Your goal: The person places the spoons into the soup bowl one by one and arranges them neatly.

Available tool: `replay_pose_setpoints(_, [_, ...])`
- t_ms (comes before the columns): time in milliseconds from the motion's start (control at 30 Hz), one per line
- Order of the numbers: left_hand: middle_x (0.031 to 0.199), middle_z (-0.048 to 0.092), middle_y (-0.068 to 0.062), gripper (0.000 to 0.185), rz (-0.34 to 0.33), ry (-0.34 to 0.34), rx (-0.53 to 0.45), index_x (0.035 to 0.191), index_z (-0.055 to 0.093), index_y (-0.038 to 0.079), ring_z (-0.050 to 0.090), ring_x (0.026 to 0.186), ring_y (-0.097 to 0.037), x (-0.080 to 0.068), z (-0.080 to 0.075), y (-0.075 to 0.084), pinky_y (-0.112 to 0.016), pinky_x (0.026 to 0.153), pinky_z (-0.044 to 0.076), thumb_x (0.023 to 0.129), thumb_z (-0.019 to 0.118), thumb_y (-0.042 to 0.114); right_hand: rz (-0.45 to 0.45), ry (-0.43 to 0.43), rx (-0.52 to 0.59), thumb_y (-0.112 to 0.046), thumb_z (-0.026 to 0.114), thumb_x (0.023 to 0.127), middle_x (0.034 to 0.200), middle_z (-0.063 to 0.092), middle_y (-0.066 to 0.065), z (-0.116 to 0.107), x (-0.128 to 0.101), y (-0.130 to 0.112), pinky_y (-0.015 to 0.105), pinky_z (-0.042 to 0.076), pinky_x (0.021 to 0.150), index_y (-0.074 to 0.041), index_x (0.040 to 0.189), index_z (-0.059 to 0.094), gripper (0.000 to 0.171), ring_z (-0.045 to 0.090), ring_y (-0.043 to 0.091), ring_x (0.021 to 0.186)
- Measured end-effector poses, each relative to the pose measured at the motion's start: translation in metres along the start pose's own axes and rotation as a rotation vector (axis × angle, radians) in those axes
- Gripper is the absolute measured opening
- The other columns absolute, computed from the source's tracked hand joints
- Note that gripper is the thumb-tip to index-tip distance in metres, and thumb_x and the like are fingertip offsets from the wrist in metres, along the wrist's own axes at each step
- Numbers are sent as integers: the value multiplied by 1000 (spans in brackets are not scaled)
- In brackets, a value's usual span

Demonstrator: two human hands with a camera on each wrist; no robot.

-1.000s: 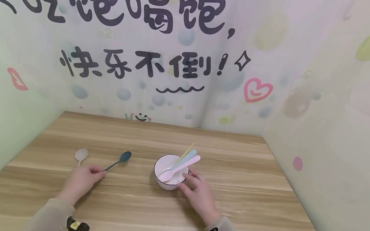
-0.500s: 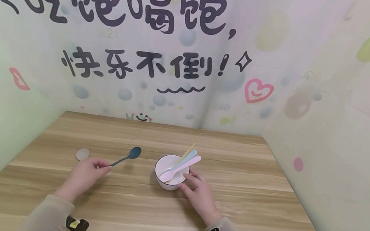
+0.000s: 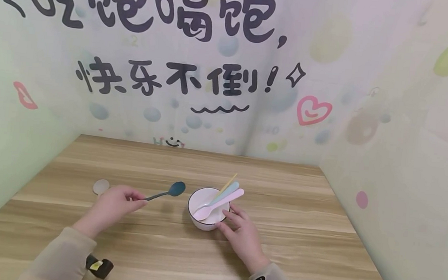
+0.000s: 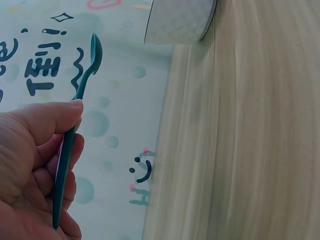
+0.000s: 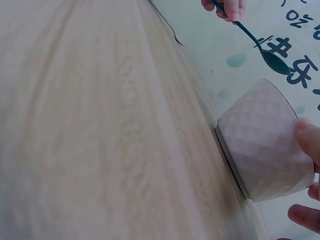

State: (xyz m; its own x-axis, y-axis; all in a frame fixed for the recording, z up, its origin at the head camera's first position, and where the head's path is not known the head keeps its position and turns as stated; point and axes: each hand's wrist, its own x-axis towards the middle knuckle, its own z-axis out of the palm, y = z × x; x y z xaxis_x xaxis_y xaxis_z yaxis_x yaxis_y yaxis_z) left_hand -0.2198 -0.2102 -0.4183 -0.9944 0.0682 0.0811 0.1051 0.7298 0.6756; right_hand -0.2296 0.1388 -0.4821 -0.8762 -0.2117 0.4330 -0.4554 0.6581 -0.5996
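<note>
My left hand (image 3: 116, 201) pinches the handle of a dark teal spoon (image 3: 167, 192), lifted off the wooden table (image 3: 278, 251) with its scoop pointing toward the bowl; the spoon (image 4: 75, 125) runs between thumb and fingers in the left wrist view. A white bowl (image 3: 207, 207) with a dark rim stands mid-table and holds a pink spoon (image 3: 218, 204), a light blue spoon (image 3: 225, 192) and a yellow one (image 3: 229, 182). My right hand (image 3: 240, 232) holds the bowl's right side, fingers (image 5: 306, 137) against its patterned wall (image 5: 260, 145).
A beige spoon (image 3: 101, 186) lies on the table left of my left hand, partly hidden by it. Printed walls close in the table at the back, left and right. Bare wood stretches in front of and to the right of the bowl.
My left hand has lifted the teal spoon off the table and carried it right, toward the bowl. The right hand and bowl have stayed put.
</note>
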Motion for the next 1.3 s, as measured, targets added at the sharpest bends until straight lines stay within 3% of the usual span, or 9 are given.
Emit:
replay_pose_setpoints(333, [78,60,5,8,92,-100,97,85,72,18,50,71,-16,13,-2,19,-30,60,42,86,72,26,6,-3,5,-32,77,82,136,56,9,0,0,0,46,46,98,-9,114,72,40,54,28,123])
replay_pose_setpoints(533, [75,60,7,4,173,-160,104,82,72,18,49,69,-15,25,-2,25,-30,60,42,85,72,21,2,-4,-3,-32,77,82,136,56,10,1,0,2,47,46,98,-9,115,71,41,54,29,123])
replay_pose_setpoints(900, [73,61,10,6,325,-213,263,79,71,18,49,65,-9,51,-4,40,-27,59,44,84,75,18,-5,3,-3,-33,77,82,135,56,10,2,0,3,47,46,97,-10,115,72,41,55,29,122])
replay_pose_setpoints(1167, [73,57,17,12,434,-222,384,74,68,26,49,77,-11,64,-4,48,-40,78,36,82,77,23,-14,10,2,-30,78,81,134,57,13,3,-1,2,47,46,97,-9,115,72,40,55,29,121])
replay_pose_setpoints(1300, [74,55,17,16,453,-231,430,71,65,28,47,83,-13,69,-1,51,-44,81,31,80,78,25,-15,12,1,-30,78,81,134,57,13,3,-1,1,46,47,97,-9,114,72,40,56,29,121])
